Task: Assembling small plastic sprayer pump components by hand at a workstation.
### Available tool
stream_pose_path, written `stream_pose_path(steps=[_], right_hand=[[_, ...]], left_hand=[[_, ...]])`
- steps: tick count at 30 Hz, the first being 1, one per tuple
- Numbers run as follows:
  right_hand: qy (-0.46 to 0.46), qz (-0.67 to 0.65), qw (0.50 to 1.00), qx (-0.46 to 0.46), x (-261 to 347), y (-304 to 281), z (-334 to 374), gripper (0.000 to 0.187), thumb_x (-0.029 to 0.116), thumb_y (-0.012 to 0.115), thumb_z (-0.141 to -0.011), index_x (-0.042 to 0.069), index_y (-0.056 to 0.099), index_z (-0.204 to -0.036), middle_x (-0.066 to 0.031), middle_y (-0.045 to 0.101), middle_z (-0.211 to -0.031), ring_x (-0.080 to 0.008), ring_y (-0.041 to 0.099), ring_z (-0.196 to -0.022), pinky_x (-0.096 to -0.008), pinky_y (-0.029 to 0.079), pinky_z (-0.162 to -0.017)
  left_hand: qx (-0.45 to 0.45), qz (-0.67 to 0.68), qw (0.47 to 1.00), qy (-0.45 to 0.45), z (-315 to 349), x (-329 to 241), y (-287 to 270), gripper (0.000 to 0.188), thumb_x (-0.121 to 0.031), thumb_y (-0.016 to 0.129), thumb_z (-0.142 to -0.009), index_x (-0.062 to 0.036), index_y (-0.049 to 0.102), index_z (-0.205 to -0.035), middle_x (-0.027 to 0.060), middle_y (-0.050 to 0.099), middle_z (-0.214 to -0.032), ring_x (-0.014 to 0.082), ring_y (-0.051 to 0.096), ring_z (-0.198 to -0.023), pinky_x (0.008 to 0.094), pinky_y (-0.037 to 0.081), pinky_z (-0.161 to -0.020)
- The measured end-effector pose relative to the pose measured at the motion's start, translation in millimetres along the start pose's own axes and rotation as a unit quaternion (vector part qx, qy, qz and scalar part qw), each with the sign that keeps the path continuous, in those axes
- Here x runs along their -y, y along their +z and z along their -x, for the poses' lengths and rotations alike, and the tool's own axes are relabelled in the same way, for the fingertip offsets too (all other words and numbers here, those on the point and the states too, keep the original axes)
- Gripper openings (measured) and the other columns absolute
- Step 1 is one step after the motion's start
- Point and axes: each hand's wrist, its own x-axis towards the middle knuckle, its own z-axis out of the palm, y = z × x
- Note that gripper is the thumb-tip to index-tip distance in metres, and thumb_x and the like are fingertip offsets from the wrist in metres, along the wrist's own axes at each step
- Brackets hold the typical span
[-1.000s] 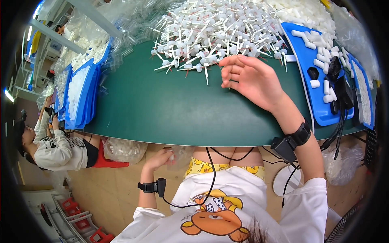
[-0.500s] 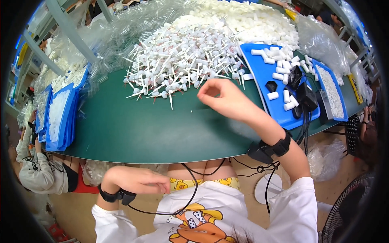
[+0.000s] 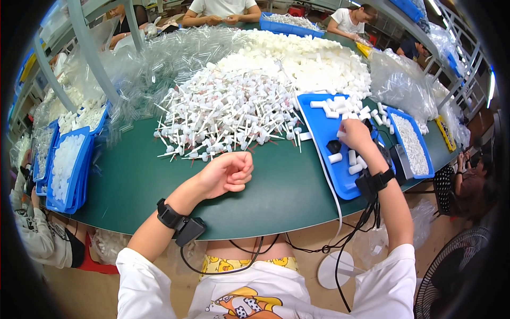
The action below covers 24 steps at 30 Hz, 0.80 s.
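Observation:
My right hand (image 3: pixel 356 134) reaches over the blue tray (image 3: pixel 317 127), its fingers pinched on a small white cylinder (image 3: pixel 340 135). Other short white cylinders (image 3: pixel 335 158) lie loose in this tray, along with a black angular piece (image 3: pixel 333 146). Above the green table's near part, my left hand (image 3: pixel 229 174) is loosely curled, and nothing shows in its fingers. Just beyond it spreads a heap of small parts (image 3: pixel 223 111) with white stems, pale round bodies and thin reddish wires. A black strap device sits on each wrist, trailing cables.
Clear plastic tubes (image 3: pixel 143 64) and a heap of white cylinders (image 3: pixel 319 64) lie farther back. Stacked blue trays (image 3: pixel 79 183) stand left; a tray of small white pieces (image 3: pixel 411 141) is right. Metal posts (image 3: pixel 95 58) rise left. A fan (image 3: pixel 451 282) stands lower right. Other people sit around.
My left hand has risen from my lap to above the table. My right hand has moved right from the heap's front edge to the tray. The view has tilted up, showing people across the table.

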Motion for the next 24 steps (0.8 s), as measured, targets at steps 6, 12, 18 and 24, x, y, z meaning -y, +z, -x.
stream_pose_path(steps=[6, 12, 18, 24], right_hand=[[-0.073, -0.126, 0.964, -0.223, 56, -31, 16, 0.021, 0.015, 0.067, -0.069, 0.003, 0.058, -0.084, -0.0140, 0.062, -0.076, -0.0319, 0.060, -0.074, -0.0407, 0.048, -0.067], [-0.135, -0.540, 0.827, 0.073, 172, -54, 62, 0.027, 0.014, 0.065, -0.081, 0.001, 0.057, -0.102, -0.0073, 0.065, -0.084, -0.0122, 0.063, -0.078, -0.0232, 0.049, -0.069], [-0.184, -0.501, 0.845, 0.023, 195, -35, 55, 0.026, 0.008, 0.061, -0.083, 0.000, 0.056, -0.108, -0.0131, 0.060, -0.101, -0.0161, 0.062, -0.084, -0.0270, 0.051, -0.074], [-0.127, -0.483, 0.865, 0.041, 174, -30, 20, 0.025, 0.006, 0.054, -0.084, -0.002, 0.057, -0.108, -0.0113, 0.063, -0.088, -0.0147, 0.062, -0.077, -0.0269, 0.050, -0.066]], left_hand=[[-0.064, -0.026, 0.995, 0.067, 5, -3, 0, 0.008, -0.008, 0.044, -0.082, -0.0027, 0.047, -0.086, 0.0007, 0.038, -0.066, 0.0077, 0.033, -0.055, 0.0196, 0.029, -0.043], [-0.111, -0.126, 0.982, 0.085, 7, 11, 8, 0.032, -0.022, 0.054, -0.091, -0.0062, 0.046, -0.118, 0.0036, 0.052, -0.101, 0.0095, 0.055, -0.080, 0.0219, 0.046, -0.060], [-0.134, -0.066, 0.983, 0.109, 2, 13, 6, 0.026, -0.026, 0.045, -0.095, -0.0070, 0.046, -0.113, 0.0046, 0.053, -0.096, 0.0123, 0.058, -0.080, 0.0249, 0.049, -0.061], [-0.132, -0.090, 0.986, 0.056, 2, 20, -12, 0.021, -0.028, 0.044, -0.096, -0.0098, 0.045, -0.106, 0.0054, 0.055, -0.085, 0.0120, 0.058, -0.069, 0.0252, 0.050, -0.057]])
